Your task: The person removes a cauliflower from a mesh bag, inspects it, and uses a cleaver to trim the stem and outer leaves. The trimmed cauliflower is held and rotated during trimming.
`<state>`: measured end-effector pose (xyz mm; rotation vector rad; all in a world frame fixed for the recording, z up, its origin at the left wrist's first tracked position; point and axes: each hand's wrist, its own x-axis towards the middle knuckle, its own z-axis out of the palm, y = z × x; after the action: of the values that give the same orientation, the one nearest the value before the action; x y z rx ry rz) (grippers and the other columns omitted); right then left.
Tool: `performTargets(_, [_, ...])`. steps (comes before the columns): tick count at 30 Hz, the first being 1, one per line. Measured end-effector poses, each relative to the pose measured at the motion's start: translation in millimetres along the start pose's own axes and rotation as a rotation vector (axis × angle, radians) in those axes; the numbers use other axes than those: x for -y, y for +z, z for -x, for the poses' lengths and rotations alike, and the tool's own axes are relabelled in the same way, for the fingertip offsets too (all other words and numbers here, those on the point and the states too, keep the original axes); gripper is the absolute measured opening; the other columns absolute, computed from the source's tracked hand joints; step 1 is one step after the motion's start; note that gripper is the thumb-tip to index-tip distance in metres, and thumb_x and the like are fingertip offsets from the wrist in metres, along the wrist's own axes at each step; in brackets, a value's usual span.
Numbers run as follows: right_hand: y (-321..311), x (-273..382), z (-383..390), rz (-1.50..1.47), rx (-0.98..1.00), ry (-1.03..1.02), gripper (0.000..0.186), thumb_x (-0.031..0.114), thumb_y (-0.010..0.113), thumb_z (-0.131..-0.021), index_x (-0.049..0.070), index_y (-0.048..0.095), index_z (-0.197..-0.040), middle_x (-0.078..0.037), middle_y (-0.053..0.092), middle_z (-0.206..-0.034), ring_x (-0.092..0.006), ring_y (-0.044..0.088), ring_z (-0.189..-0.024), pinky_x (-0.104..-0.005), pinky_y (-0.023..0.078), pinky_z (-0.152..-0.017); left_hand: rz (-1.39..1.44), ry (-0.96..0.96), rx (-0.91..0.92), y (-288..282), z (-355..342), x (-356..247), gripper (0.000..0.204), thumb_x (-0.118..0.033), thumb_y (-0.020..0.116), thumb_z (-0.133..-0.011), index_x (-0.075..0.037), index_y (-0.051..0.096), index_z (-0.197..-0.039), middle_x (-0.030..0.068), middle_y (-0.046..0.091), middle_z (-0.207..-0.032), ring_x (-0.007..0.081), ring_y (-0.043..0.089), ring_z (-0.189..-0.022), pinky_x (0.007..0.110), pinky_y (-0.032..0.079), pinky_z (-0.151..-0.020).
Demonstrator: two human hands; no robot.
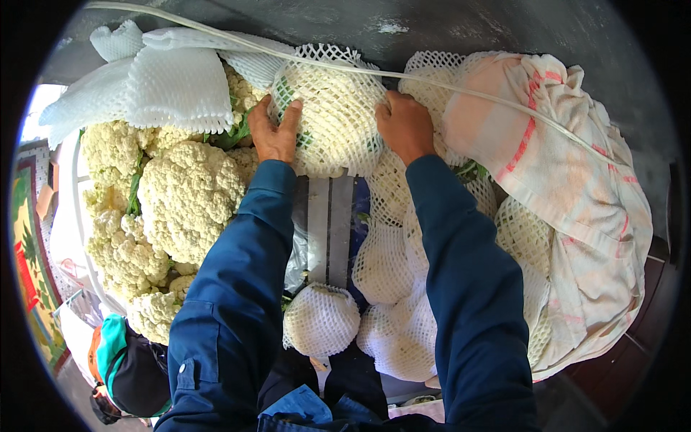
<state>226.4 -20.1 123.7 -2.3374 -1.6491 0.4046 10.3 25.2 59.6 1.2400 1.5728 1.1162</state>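
A cauliflower (pixel 332 119) in a stretched white foam net sits at the far middle, between my two hands. My left hand (pixel 275 133) holds its left side, thumb and fingers spread around the edge. On its right side my right hand (pixel 405 124) is curled closed, gripping the edge of the net; its fingertips are hidden. Green leaf shows through the mesh on the left. Bare cauliflowers (pixel 191 201) are heaped beside my left arm. Several netted cauliflowers (pixel 385 263) are piled to the right, partly behind my right forearm.
Loose white foam nets (pixel 180 86) lie over the far left heap. A pale cloth with red stripes (pixel 568 216) covers the right pile. A white cord (pixel 461 86) runs across the far side. One netted cauliflower (pixel 321 320) stands near my body. A dark bag (pixel 133 367) is at lower left.
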Motion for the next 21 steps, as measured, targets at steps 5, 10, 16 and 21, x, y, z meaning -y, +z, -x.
performTargets(5, [33.4, 0.7, 46.5, -0.235, -0.358, -0.147, 0.038, 0.013, 0.065, -0.085, -0.002, 0.061, -0.120, -0.027, 0.060, -0.124, -0.0425, 0.061, -0.110, -0.0489, 0.052, -0.091, -0.061, 0.161, -0.013, 14.0, 3.4, -10.3, 0.067, -0.036, 0.077, -0.086, 0.001, 0.053, -0.135, 0.0162, 0.046, -0.136, 0.0291, 0.054, -0.115, 0.039, 0.050, -0.077])
performTargets(10, [69.5, 34.1, 68.0, -0.535, -0.512, 0.093, 0.051, 0.006, 0.065, -0.085, -0.009, 0.052, -0.132, -0.032, 0.054, -0.134, -0.0488, 0.051, -0.124, -0.0485, 0.041, -0.108, 0.011, 0.214, 0.006, 25.0, -12.4, 13.3, 0.057, -0.032, 0.071, -0.092, 0.004, 0.054, -0.133, 0.0203, 0.050, -0.134, 0.0350, 0.054, -0.119, 0.043, 0.050, -0.095])
performTargets(16, [90.4, 45.9, 117.8, -0.906, -0.460, 0.427, 0.052, 0.008, 0.063, -0.092, -0.010, 0.047, -0.138, -0.027, 0.054, -0.138, -0.0351, 0.051, -0.131, -0.0408, 0.043, -0.107, -0.259, 0.223, 0.091, 28.9, -14.9, 21.3, 0.067, -0.052, 0.052, -0.098, 0.002, 0.052, -0.137, 0.0266, 0.048, -0.144, 0.0435, 0.047, -0.132, 0.046, 0.040, -0.109])
performTargets(21, [67.5, 52.8, 141.0, -1.213, -0.305, 0.605, 0.052, 0.013, 0.062, -0.097, -0.006, 0.045, -0.142, -0.018, 0.052, -0.140, -0.0273, 0.053, -0.127, -0.0354, 0.043, -0.107, -0.392, 0.135, 0.301, 13.3, -29.8, 5.6, 0.082, -0.065, 0.046, -0.096, 0.001, 0.048, -0.144, 0.0262, 0.042, -0.150, 0.0412, 0.041, -0.139, 0.043, 0.037, -0.112])
